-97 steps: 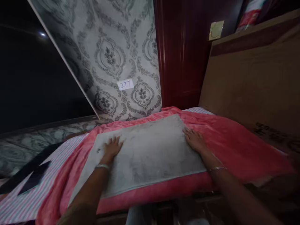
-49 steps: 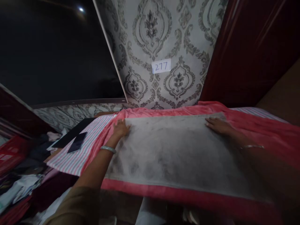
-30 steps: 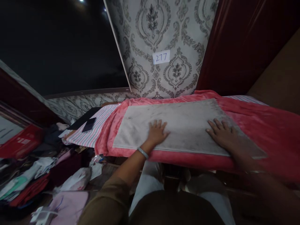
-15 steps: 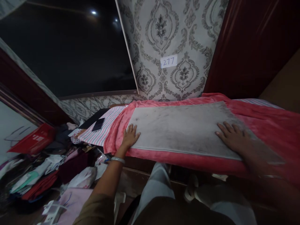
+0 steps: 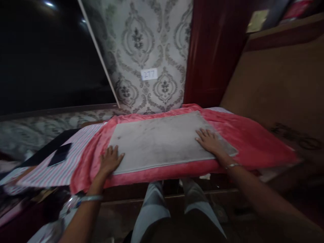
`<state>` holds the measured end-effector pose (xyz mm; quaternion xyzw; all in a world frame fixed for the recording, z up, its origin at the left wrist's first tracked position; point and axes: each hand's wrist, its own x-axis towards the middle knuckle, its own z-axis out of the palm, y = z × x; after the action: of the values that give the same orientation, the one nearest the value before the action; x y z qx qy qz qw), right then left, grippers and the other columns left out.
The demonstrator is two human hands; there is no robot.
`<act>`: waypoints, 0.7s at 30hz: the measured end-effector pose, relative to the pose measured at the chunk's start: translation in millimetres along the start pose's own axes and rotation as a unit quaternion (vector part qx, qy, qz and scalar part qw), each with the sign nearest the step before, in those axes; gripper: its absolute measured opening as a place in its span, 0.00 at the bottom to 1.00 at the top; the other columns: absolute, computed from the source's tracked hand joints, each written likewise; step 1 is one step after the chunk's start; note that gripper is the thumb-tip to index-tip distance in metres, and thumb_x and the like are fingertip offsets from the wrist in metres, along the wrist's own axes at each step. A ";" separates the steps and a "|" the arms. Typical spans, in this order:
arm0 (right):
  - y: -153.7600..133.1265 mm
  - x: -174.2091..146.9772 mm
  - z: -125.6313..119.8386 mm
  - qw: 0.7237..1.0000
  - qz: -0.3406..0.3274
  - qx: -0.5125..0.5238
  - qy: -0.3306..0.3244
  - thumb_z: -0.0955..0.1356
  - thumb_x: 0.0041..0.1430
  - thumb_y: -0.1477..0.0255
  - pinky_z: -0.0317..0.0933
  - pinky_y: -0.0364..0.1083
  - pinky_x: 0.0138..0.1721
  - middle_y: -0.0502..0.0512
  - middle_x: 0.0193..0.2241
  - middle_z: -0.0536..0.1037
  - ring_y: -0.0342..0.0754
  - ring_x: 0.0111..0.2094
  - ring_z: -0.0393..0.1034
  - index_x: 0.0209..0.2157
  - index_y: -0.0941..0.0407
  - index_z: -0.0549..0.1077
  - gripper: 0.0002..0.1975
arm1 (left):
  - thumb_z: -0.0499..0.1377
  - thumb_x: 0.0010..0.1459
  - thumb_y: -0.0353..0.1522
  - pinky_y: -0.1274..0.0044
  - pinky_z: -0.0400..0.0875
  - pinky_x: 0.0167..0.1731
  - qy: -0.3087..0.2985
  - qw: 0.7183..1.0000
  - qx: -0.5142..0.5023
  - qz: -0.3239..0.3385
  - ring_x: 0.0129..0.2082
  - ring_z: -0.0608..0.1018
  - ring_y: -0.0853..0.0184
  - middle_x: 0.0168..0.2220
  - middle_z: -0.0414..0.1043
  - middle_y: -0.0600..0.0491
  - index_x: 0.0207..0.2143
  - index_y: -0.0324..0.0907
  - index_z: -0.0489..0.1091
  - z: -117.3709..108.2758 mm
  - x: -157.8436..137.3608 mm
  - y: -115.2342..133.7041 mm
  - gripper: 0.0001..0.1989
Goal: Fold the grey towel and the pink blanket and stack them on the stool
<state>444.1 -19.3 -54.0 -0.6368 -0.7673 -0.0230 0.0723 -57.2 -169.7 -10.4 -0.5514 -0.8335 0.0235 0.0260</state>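
A grey rectangular mat-like piece (image 5: 157,140) lies flat on a pink plush blanket (image 5: 243,138); whether it is cloth or board I cannot tell. My left hand (image 5: 110,160) rests at the mat's left edge, partly over the blanket, fingers spread. Toward the mat's right end, my right hand (image 5: 209,141) lies palm down with its fingers apart. Neither hand grips anything. The mat shows smudges and a small dark mark near its left end.
A striped cloth (image 5: 83,138) with a dark phone (image 5: 60,154) on it extends left of the blanket. Behind are a large dark screen (image 5: 50,60) and a patterned wall with a paper label (image 5: 149,74). A big cardboard box (image 5: 283,81) stands at right.
The view has swung to the right, bringing the cardboard box into sight. Both hands stay on the mat at about the same places, still spread.
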 end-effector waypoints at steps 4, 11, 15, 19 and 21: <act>-23.4 -2.8 -18.8 0.998 0.027 0.028 -0.051 0.52 0.70 0.55 0.42 0.69 0.65 0.60 0.72 0.47 0.63 0.71 0.40 0.70 0.51 0.52 0.32 | 0.41 0.67 0.47 0.49 0.51 0.64 0.021 1.000 0.002 0.005 0.71 0.51 0.49 0.73 0.43 0.40 0.71 0.42 0.49 -15.8 19.9 37.7 0.35; -57.7 -11.3 -32.3 0.973 -0.165 0.149 -0.064 0.55 0.70 0.58 0.42 0.60 0.68 0.57 0.72 0.48 0.54 0.71 0.41 0.71 0.51 0.51 0.31 | 0.44 0.68 0.42 0.54 0.44 0.67 -0.007 0.967 -0.008 0.253 0.73 0.46 0.55 0.74 0.38 0.44 0.71 0.43 0.47 -44.8 27.8 187.8 0.32; 9.9 0.6 -36.9 0.992 -0.023 0.121 0.015 0.53 0.70 0.66 0.41 0.61 0.68 0.56 0.70 0.54 0.57 0.71 0.44 0.70 0.54 0.54 0.29 | 0.45 0.68 0.41 0.55 0.44 0.67 -0.024 0.943 -0.027 0.331 0.72 0.47 0.54 0.73 0.40 0.41 0.71 0.40 0.47 -54.6 27.3 262.4 0.33; 65.2 3.3 -20.3 0.996 0.029 0.086 0.003 0.53 0.69 0.70 0.44 0.63 0.68 0.51 0.70 0.54 0.58 0.70 0.45 0.70 0.52 0.55 0.29 | 0.47 0.67 0.39 0.56 0.44 0.68 -0.048 0.913 -0.046 0.402 0.72 0.47 0.54 0.73 0.39 0.40 0.71 0.38 0.45 -61.5 21.9 342.3 0.33; 72.7 1.8 -7.4 0.996 0.014 0.086 0.015 0.53 0.69 0.70 0.46 0.63 0.67 0.50 0.70 0.53 0.59 0.70 0.46 0.70 0.51 0.54 0.29 | 0.48 0.66 0.39 0.54 0.45 0.67 -0.059 0.894 -0.056 0.440 0.72 0.47 0.54 0.73 0.40 0.41 0.71 0.40 0.46 -59.2 16.4 382.2 0.33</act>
<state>515.7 -4.7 -50.6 -0.6383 -0.7564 0.0347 0.1384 291.4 -4.5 23.0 -0.8602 -0.5053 0.0183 -0.0669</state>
